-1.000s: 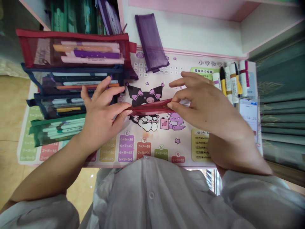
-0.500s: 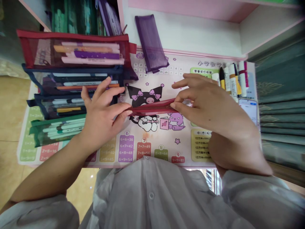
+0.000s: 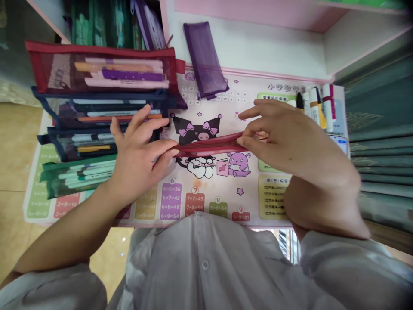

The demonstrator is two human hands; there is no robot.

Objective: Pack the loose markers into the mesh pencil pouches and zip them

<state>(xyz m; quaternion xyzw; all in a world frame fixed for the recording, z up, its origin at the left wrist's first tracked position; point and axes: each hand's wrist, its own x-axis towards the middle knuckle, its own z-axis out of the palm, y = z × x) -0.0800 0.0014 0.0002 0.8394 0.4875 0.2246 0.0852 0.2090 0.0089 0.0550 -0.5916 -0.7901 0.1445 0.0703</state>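
Note:
A narrow red mesh pencil case is held edge-up over the printed desk mat, its zipper side facing me. My left hand pinches its left end between thumb and forefinger, the other fingers spread. Along the zipper, toward the right end, my right hand is closed in a pinch; the zipper pull itself is hidden by the fingertips. Left of my left hand lie filled mesh cases: a red one with pens, blue ones and a green one.
A flat purple mesh case leans from the shelf onto the mat. Several markers lie at the right, above a phone partly covered by my right arm. More green cases fill the left shelf compartment.
My right hand has slid a little to the right along the red case's zipper. My left hand keeps its pinch on the left end.

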